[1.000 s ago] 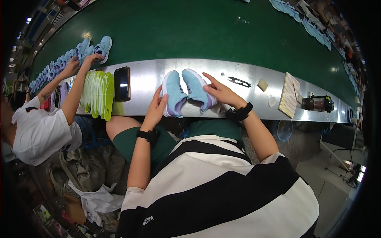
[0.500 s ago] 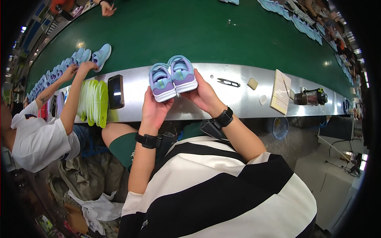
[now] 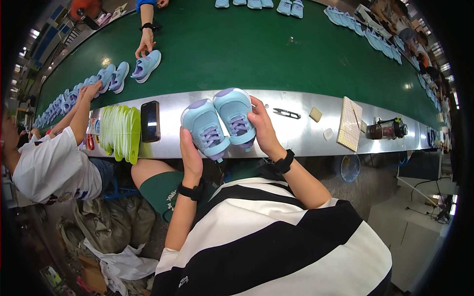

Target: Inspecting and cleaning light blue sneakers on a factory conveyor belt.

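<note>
A pair of light-blue children's sneakers with lilac laces and lilac toe patches is held up just over the near edge of the metal ledge. My left hand point(image 3: 191, 157) is closed along the outer side of the left sneaker point(image 3: 202, 126). On the other side, my right hand point(image 3: 263, 127) grips the right sneaker point(image 3: 233, 109), its thumb by the shoe opening. Both toes point away from me, with laces facing up and heels nearest my body. The two shoes lie side by side, touching or almost so. Their soles are hidden underneath.
Along the ledge lie a phone point(image 3: 150, 121), bundled lime-green insoles point(image 3: 119, 133), thread snips point(image 3: 287, 114), a beige block point(image 3: 315, 115), a paper pad point(image 3: 349, 123) and a bottle point(image 3: 387, 129). Across the green belt point(image 3: 217, 54), a co-worker's hand point(image 3: 144, 43) touches a sneaker point(image 3: 146, 66). More sneakers line the left.
The sneakers have been tilted in my hands, so laces and toes show instead of the purple, white-soled ends. The far co-worker's hand has reached a sneaker on the belt. More sneakers show at the far edge.
</note>
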{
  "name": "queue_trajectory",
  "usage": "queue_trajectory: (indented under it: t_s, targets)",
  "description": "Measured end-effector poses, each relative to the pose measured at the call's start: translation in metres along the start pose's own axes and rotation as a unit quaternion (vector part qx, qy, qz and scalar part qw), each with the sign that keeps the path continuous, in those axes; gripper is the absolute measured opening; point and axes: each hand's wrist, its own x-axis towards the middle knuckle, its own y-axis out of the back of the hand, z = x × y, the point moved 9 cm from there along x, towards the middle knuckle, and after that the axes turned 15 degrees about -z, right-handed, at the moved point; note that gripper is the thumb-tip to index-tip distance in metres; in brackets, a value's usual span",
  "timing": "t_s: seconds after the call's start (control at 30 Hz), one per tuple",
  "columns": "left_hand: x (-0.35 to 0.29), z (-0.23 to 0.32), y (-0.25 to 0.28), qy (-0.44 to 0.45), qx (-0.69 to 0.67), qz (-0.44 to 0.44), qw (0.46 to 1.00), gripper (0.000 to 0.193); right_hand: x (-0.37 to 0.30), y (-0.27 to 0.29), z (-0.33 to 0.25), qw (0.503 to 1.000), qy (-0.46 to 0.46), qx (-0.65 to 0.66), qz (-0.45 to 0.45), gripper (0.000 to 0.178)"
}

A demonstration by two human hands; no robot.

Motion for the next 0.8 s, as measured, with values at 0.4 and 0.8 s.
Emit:
queue_trajectory:
  t_s: [0.4,0.8]
  targets:
    - [-0.011,0.055,-0.017,-0.066,0.123,0.006,0.990,0.055,-0.008,-0.009,-0.011,0.997,0.079,-0.008,-0.022,0.060]
    - [-0.003,0.048,-0.019,-0.025,0.091,0.007,0.996,0.050,-0.008,-0.014,0.000,0.999,0.023,0.043,-0.003,0.060]
